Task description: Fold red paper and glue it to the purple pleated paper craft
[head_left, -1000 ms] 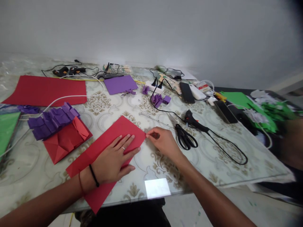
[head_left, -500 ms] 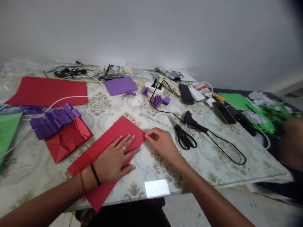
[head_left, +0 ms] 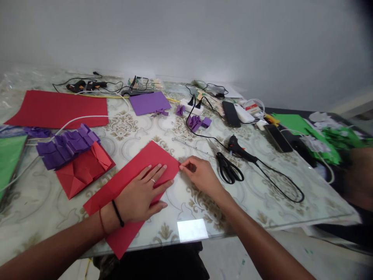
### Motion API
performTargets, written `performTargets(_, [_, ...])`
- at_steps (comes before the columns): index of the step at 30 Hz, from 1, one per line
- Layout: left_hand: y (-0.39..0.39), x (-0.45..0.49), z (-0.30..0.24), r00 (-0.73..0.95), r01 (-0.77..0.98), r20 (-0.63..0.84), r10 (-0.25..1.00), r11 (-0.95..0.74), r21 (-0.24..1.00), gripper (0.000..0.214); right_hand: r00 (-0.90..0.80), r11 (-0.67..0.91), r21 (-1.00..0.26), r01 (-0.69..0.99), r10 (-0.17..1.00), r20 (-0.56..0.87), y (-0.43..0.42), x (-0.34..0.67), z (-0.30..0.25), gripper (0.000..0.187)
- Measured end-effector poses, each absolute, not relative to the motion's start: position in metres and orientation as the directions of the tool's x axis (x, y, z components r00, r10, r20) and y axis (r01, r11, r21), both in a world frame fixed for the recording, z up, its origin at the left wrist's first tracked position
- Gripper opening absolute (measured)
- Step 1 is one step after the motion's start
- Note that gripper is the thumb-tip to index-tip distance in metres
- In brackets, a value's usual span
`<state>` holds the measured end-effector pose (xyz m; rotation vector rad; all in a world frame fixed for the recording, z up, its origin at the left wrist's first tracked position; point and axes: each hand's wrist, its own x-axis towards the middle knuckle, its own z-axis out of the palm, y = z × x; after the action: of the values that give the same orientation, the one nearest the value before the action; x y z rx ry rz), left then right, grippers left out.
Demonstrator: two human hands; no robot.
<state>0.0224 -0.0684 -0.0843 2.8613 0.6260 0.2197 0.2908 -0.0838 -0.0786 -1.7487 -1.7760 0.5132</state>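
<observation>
A sheet of red paper [head_left: 125,182] lies slantwise on the table in front of me. My left hand [head_left: 145,190] rests flat on it, fingers spread, and covers its middle. At the sheet's right corner, my right hand [head_left: 198,171] pinches the paper between thumb and forefinger. Left of the sheet lies a folded red paper piece [head_left: 84,173] with a strip of pleated purple paper [head_left: 68,146] along its top. Black-handled scissors [head_left: 229,167] and a black glue gun [head_left: 240,149] lie to the right of my right hand.
Behind are a large red sheet [head_left: 64,109], a purple sheet [head_left: 150,103] and a white power strip [head_left: 190,107]. Phones [head_left: 278,138], green paper [head_left: 294,126] and shredded green pieces lie right. Another person's blurred arm [head_left: 359,175] is at the right edge. Cords cross the table.
Almost nothing differs. The view has shifted slightly; both hands keep their places on the red paper.
</observation>
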Motion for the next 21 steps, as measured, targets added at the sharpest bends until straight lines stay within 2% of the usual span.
performTargets(8, [-0.068,0.022,-0.086,0.896,0.390,0.124,0.426,-0.889,0.239,0.067,0.085,0.040,-0.629,0.776,0.982,0.168,-0.076,0.303,-0.077,0.012])
performTargets(16, [-0.068,0.021,-0.089,0.891,0.392,0.136,0.433,-0.886,0.248,0.069,0.020,0.086,-0.654,0.752,0.988,0.153,-0.087,0.286,-0.076,0.009])
performTargets(21, [-0.068,0.022,-0.087,0.891,0.394,0.131,0.435,-0.883,0.255,0.068,0.043,0.064,-0.659,0.750,0.988,0.145,-0.083,0.290,-0.079,0.010])
